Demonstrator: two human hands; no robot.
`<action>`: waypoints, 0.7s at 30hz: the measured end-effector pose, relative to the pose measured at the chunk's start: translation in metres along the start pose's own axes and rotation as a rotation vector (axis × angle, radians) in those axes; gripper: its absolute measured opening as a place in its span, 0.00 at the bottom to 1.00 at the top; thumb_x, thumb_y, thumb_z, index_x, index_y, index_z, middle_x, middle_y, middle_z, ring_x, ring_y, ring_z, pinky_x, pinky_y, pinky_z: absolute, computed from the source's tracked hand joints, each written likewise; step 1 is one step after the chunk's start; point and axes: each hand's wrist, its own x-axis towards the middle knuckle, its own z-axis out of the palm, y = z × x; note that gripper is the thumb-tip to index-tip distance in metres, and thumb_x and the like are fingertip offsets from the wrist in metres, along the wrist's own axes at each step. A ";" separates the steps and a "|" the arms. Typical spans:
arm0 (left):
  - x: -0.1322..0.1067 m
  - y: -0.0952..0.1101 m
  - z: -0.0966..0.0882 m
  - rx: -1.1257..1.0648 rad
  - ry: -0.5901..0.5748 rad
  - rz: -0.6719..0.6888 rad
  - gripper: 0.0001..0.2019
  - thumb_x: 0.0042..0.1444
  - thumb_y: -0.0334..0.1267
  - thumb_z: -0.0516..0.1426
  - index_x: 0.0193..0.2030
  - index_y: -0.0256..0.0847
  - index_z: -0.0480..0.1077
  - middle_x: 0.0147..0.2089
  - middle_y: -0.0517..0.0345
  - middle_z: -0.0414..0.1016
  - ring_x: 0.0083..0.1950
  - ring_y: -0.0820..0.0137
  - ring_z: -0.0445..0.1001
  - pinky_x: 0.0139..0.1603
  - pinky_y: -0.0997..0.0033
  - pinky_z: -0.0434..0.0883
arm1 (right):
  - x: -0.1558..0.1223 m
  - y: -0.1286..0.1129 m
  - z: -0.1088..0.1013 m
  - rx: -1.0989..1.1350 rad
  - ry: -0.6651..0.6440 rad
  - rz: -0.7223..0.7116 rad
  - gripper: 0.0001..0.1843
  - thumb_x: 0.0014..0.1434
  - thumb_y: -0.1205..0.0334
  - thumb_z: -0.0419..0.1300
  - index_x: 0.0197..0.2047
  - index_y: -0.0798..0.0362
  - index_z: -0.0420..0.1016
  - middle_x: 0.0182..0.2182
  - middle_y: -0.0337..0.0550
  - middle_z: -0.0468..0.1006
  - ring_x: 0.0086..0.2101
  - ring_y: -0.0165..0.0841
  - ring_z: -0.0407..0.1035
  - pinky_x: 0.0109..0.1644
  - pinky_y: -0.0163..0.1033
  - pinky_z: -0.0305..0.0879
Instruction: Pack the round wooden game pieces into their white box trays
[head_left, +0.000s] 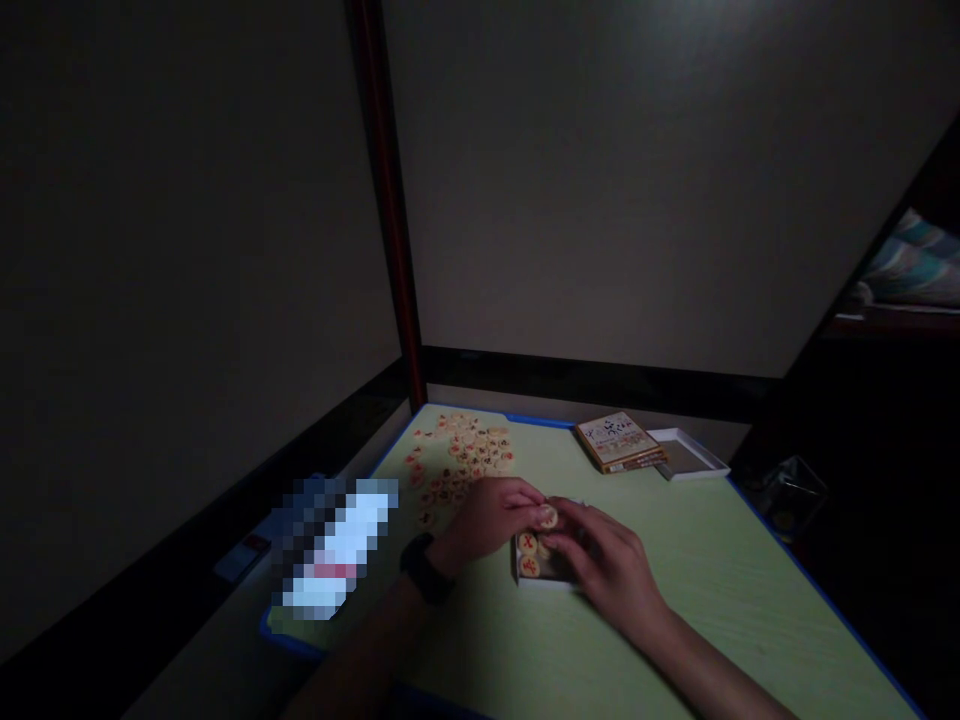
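Observation:
My left hand [499, 515], with a dark watch on the wrist, pinches a round wooden Chinese chess piece [550, 518] between thumb and fingers. Close against it, my right hand [611, 558] curls its fingers and thumb about the pieces over a shallow white box [551, 582]. Inside the box, along its left side, lie a piece with a red character [528, 544] and another red-marked piece [529, 567]. My right hand covers much of the box. Beyond my left hand spreads a loose heap of Chinese chess pieces [484, 452], marked red or dark.
The pale green table [697, 590] has a blue edge. A printed game box [616, 440] and a white tray-like lid [694, 458] lie at the back right. A bright, pixelated item [341, 550] is at the left edge. Walls stand behind; a clear container [793, 495] is beyond the right edge.

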 end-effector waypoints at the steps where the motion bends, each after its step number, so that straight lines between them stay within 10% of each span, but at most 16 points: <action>1: 0.000 -0.002 0.001 0.009 -0.011 -0.002 0.13 0.48 0.43 0.63 0.37 0.36 0.77 0.37 0.51 0.82 0.39 0.66 0.79 0.40 0.71 0.74 | 0.000 -0.001 0.000 0.003 0.013 -0.022 0.15 0.63 0.58 0.58 0.51 0.49 0.76 0.42 0.48 0.83 0.40 0.38 0.77 0.45 0.42 0.74; 11: -0.004 0.008 -0.022 0.618 0.112 0.074 0.10 0.50 0.34 0.56 0.20 0.36 0.70 0.19 0.62 0.69 0.24 0.76 0.64 0.27 0.76 0.59 | 0.007 -0.006 -0.003 0.075 -0.233 0.093 0.14 0.63 0.60 0.56 0.48 0.49 0.80 0.44 0.48 0.82 0.43 0.39 0.76 0.49 0.42 0.72; 15: -0.008 0.010 -0.026 0.815 -0.093 0.044 0.12 0.46 0.34 0.57 0.15 0.35 0.68 0.14 0.66 0.59 0.21 0.78 0.55 0.25 0.75 0.52 | 0.006 -0.010 -0.002 0.100 -0.343 0.087 0.13 0.65 0.60 0.55 0.47 0.49 0.81 0.41 0.47 0.82 0.43 0.38 0.75 0.48 0.42 0.70; 21: -0.013 0.006 -0.023 0.795 -0.312 0.043 0.07 0.46 0.36 0.58 0.23 0.39 0.77 0.19 0.65 0.72 0.23 0.77 0.63 0.26 0.77 0.56 | 0.003 -0.014 -0.002 0.096 -0.347 0.208 0.08 0.60 0.62 0.59 0.41 0.50 0.79 0.31 0.41 0.81 0.31 0.34 0.74 0.36 0.36 0.68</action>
